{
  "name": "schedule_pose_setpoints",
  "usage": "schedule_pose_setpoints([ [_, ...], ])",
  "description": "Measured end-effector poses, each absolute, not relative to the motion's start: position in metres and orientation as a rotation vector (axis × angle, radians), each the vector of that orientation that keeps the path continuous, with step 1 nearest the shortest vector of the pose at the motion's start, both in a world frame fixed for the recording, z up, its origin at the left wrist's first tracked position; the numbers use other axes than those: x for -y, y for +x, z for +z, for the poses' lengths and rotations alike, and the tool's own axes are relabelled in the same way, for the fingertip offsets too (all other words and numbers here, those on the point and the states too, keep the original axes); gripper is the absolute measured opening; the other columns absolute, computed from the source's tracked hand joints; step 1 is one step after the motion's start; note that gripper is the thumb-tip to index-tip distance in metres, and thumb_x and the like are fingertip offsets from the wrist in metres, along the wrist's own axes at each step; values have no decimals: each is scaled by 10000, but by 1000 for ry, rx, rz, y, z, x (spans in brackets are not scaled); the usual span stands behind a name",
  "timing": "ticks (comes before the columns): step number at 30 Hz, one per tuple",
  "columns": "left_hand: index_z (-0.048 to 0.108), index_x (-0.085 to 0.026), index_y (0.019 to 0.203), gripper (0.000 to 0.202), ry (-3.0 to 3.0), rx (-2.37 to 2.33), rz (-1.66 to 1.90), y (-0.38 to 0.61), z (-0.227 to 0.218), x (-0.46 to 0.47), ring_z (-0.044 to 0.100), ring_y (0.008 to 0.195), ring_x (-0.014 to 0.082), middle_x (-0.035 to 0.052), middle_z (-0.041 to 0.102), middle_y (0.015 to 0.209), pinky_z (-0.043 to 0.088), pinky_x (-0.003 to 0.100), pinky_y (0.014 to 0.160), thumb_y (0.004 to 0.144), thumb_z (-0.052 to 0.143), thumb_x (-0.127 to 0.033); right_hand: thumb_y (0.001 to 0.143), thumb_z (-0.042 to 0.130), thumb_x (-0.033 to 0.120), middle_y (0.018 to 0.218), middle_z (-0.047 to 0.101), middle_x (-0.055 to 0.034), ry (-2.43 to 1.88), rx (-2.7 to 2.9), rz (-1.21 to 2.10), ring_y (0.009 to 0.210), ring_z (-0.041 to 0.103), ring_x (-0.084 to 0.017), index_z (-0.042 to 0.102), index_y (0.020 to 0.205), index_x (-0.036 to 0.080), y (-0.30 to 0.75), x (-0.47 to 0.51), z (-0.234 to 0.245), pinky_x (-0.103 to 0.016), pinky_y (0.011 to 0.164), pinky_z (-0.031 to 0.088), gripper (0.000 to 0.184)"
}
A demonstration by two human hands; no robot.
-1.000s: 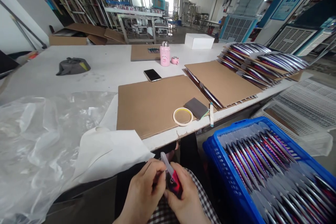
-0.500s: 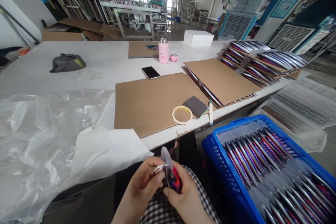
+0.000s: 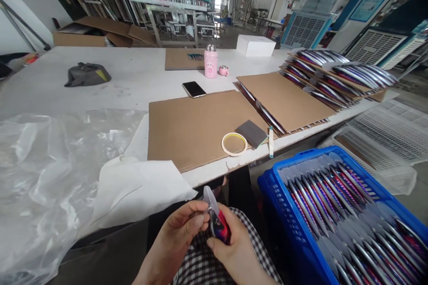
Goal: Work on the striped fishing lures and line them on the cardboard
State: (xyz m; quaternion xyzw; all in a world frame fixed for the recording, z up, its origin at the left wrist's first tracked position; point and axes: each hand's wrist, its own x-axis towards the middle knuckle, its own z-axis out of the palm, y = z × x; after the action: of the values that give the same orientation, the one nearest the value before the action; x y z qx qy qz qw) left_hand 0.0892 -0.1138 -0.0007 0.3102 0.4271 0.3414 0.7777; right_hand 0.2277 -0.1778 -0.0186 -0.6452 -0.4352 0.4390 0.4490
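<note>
My right hand (image 3: 234, 242) is wrapped round a fishing lure (image 3: 220, 227), dark and red with a clear lip (image 3: 210, 198) pointing up, above my lap. My left hand (image 3: 185, 229) has its thumb and forefinger pinched together right beside the lure's nose, at the base of the lip. What lies between those fingertips is too small to make out. To the right, a blue crate (image 3: 279, 213) holds rows of similar lures (image 3: 329, 191) with clear lips.
On the white table lie a cardboard sheet (image 3: 190, 129), a tape roll (image 3: 234, 155), a grey pad (image 3: 251, 133), a small knife-like tool (image 3: 270, 142), a phone (image 3: 194, 89) and a pink bottle (image 3: 210, 62). Lures between cardboard (image 3: 284, 102) are stacked right; plastic film (image 3: 60, 187) spreads left.
The pale, shiny bit seen at my left fingertips earlier no longer shows. My left fingers have closed in a tighter pinch by the lure's nose. My right hand keeps its hold.
</note>
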Motion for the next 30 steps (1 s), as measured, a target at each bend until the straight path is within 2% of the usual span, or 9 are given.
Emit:
schedule_pose_setpoints([
  [5, 640, -204, 773, 152, 854, -971, 750, 97, 1, 112, 581, 634, 89, -35, 686, 679, 468, 149, 626, 685, 745, -267, 605, 572, 13, 1214, 613, -24, -1609, 1133, 1042, 1153, 535, -223, 559, 1217, 244, 227, 180, -21, -345, 1023, 381, 654],
  [12, 585, -220, 868, 165, 1134, -1113, 833, 98, -18, 112, 640, 736, 143, -22, 690, 764, 501, 201, 674, 743, 662, -294, 608, 570, 34, 1211, 617, -38, -1608, 1125, 1053, 1142, 543, -230, 564, 1222, 225, 228, 181, -22, -361, 1020, 387, 643],
  [24, 608, -225, 859, 95, 1347, -1178, 819, 97, -16, 116, 635, 696, 142, -25, 665, 751, 506, 207, 662, 788, 607, -287, 619, 592, 21, 1215, 613, 1, -1535, 1089, 1093, 1139, 542, -207, 560, 1225, 286, 232, 184, -30, -327, 1016, 378, 663],
  [30, 614, -223, 883, 124, 1331, -1169, 768, 93, -17, 114, 638, 708, 151, -15, 677, 774, 513, 216, 659, 791, 606, -305, 622, 601, 23, 1205, 616, -13, -1529, 1092, 1115, 1135, 544, -213, 568, 1225, 268, 233, 183, -25, -335, 1022, 372, 651],
])
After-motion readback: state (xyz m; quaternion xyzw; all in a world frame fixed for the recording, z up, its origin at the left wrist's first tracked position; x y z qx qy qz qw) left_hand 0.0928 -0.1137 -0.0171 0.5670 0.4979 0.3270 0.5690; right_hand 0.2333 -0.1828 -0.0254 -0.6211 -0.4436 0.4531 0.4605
